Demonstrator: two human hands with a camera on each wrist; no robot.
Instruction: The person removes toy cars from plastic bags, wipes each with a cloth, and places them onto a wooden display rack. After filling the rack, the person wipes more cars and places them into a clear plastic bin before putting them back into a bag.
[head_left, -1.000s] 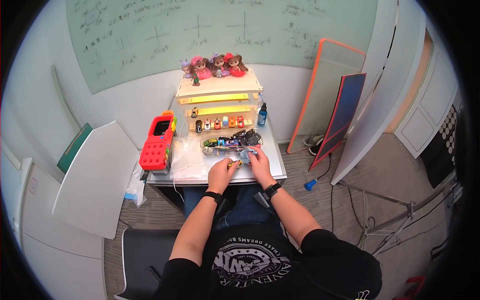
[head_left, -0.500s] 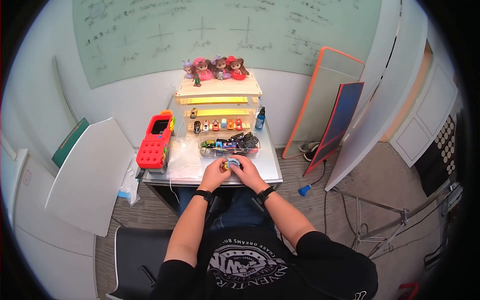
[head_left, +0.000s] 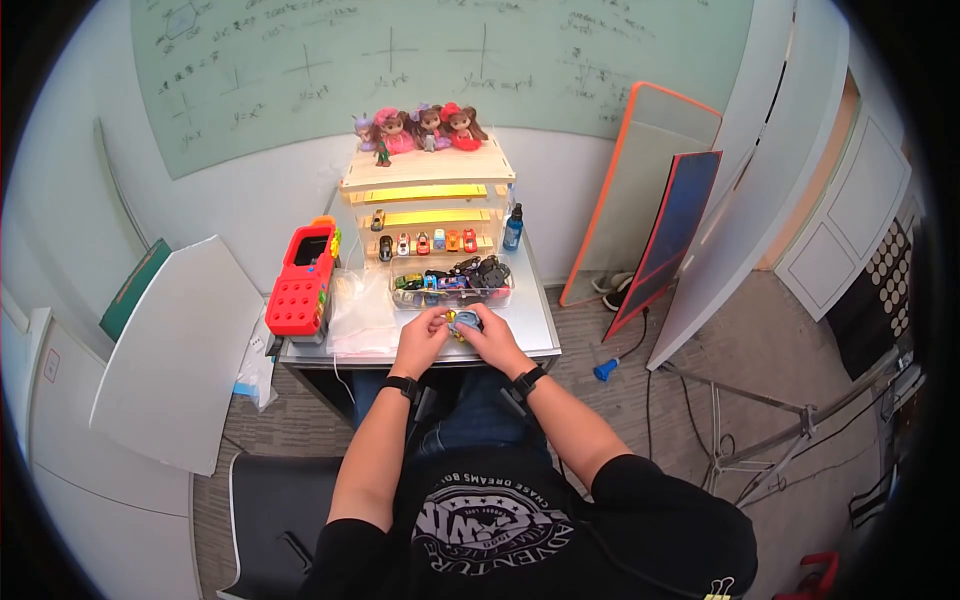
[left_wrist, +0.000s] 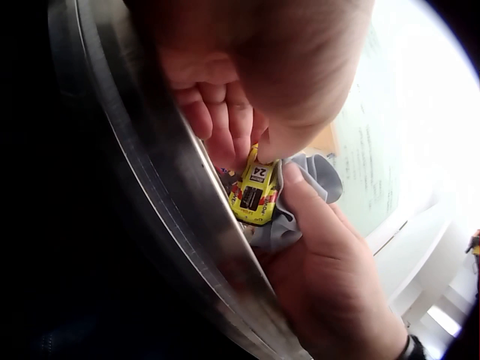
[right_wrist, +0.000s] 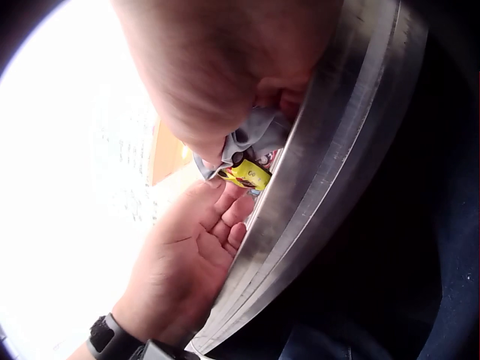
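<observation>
Toy car (left_wrist: 255, 193), yellow with a 24 on it, is held just on the person's side of the clear box (head_left: 440, 299), close to the table edge (left_wrist: 214, 199). The left hand (head_left: 425, 340) pinches one end of the car between thumb and finger. Its other fingers are bent in. The right hand (head_left: 493, 338) grips a gray cloth (left_wrist: 283, 235), with the thumb pressing it against the car's side. I cannot tell how all the right fingers lie, because the cloth and the hand hide some.

More little cars (head_left: 445, 283) sit in the clear box. Left of the box are a thin white bag (head_left: 360, 312) and a red toy case (head_left: 295, 300). Behind the box, small cars (head_left: 423, 243) stand in a row on a wooden stand (head_left: 430, 172), with dolls (head_left: 430, 130) up top. A blue bottle (head_left: 513, 230) is behind the box, to the right.

The left pinch looks small, so a hard rub or tug from the cloth could pop the car out. Then it could roll away from the box and fall off the edge. A loose fold could also catch on a wheel and twist the car. If it flew the other way, it could land among the cars in the box.
</observation>
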